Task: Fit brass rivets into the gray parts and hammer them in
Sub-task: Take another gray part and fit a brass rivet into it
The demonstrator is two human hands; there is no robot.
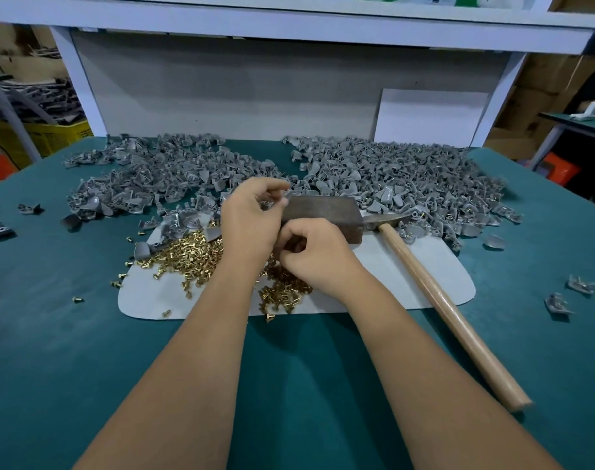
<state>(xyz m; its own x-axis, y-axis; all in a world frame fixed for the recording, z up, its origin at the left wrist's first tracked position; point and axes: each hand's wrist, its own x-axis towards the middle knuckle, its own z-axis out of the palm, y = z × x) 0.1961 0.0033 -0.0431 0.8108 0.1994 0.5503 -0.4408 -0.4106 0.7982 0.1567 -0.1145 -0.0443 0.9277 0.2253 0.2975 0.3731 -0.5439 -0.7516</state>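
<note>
My left hand (252,222) pinches a small gray part (287,199) between thumb and fingers, just left of a dark metal block (326,215). My right hand (318,256) sits right below it with curled fingers, over a heap of brass rivets (187,254); whether it holds a rivet is hidden. The rivets lie on a pale gray mat (391,276). A hammer with a wooden handle (448,310) lies to the right, its head against the block. Two big piles of gray parts fill the back, a left pile (160,178) and a right pile (401,178).
The table has a teal cover (52,334). Stray gray parts lie at the far left (28,208) and far right (560,303). Loose rivets (77,299) dot the cover left of the mat. A white shelf frame (289,32) stands behind the table.
</note>
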